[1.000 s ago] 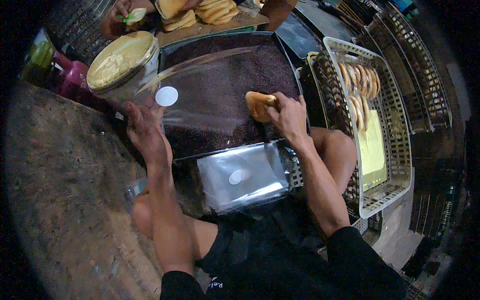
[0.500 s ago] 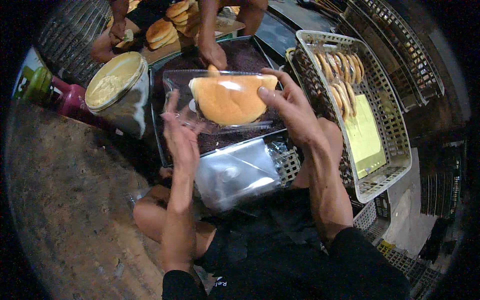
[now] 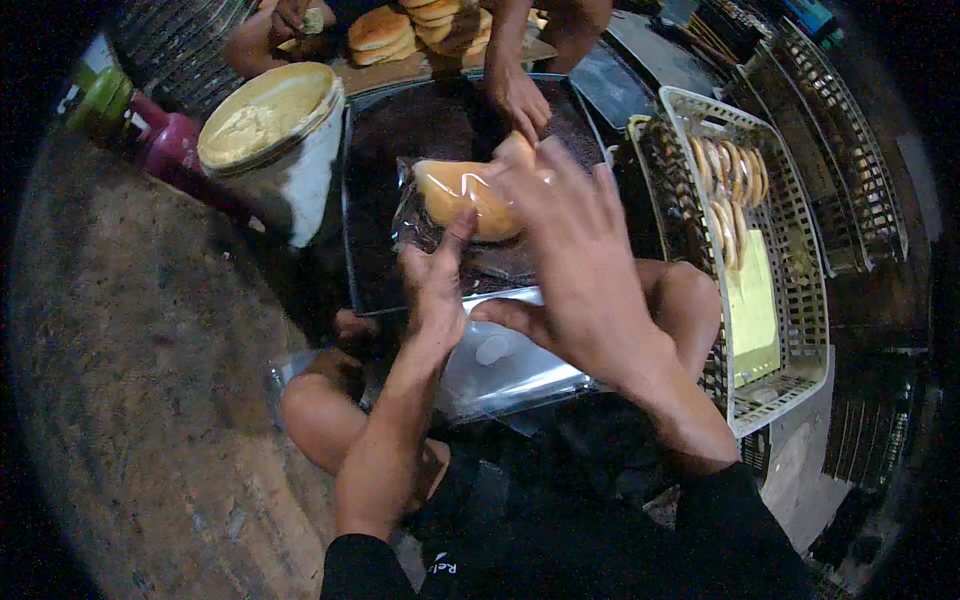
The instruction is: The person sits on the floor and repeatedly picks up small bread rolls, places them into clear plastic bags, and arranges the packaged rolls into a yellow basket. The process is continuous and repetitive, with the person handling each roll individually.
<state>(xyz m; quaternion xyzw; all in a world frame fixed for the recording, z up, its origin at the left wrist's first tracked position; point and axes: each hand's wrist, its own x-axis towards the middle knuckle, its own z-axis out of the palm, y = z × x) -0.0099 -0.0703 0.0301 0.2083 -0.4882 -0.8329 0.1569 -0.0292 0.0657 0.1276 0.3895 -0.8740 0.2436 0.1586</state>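
A golden folded bun (image 3: pixel 445 188) in a clear plastic bag is over the dark tray (image 3: pixel 348 240). My left hand (image 3: pixel 435 285) grips the bag from below, its thumb across the front. My right hand (image 3: pixel 585 265), blurred by motion, is spread over the bag's right end with its thumb apart and hides that end. Below both hands lies a stack of clear plastic bags (image 3: pixel 520 378). Just beyond the bagged bun, a co-worker's hand (image 3: pixel 520 100) touches another bun (image 3: pixel 515 152) above the brown crumbly filling in the tray.
At left stands a white bucket (image 3: pixel 305 190) of pale cream, with a pink gas cylinder (image 3: pixel 180 150) beyond it. A white crate (image 3: pixel 790 408) at right holds several bagged buns (image 3: pixel 728 165) and a yellow sheet (image 3: pixel 755 310). Stacked buns (image 3: pixel 380 38) sit on a far board.
My left hand has moved from the bag's open left side to gripping it from below. My right hand has let go of its right edge and swung across it with fingers spread.
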